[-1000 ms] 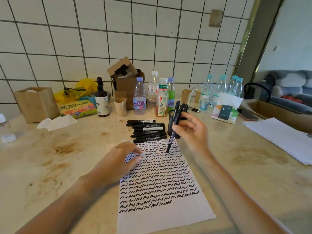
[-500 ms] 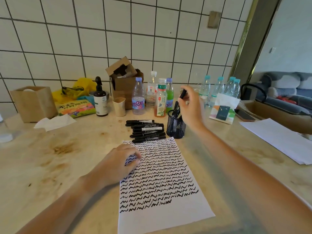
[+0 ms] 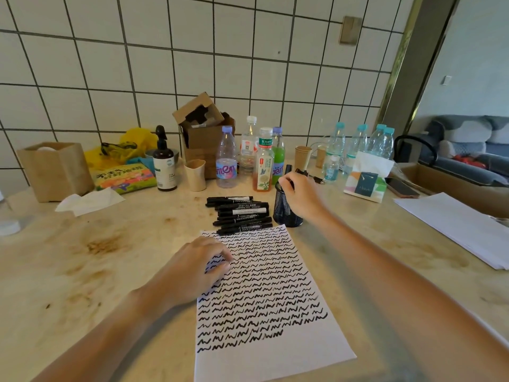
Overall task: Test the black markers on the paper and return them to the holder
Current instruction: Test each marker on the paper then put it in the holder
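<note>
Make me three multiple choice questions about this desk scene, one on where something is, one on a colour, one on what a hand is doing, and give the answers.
1. Where is the pile of black markers lying?
A. On the table just beyond the paper's far edge, left of the mesh holder
B. Inside the cardboard box
C. On the stack of blank sheets at the right

2. What colour are the scribbles on the paper?
A. Red
B. Black
C. Green

3. What is the right hand doing?
A. Lying flat on the paper
B. Lifting a water bottle
C. Gripping a marker at the mesh holder

Answers: 1 A, the markers lie side by side between the paper and the bottles. 2 B, every wavy row is black. 3 C, its fingers curl round a dark marker over the holder's mouth, while the left hand rests on the paper.
</note>
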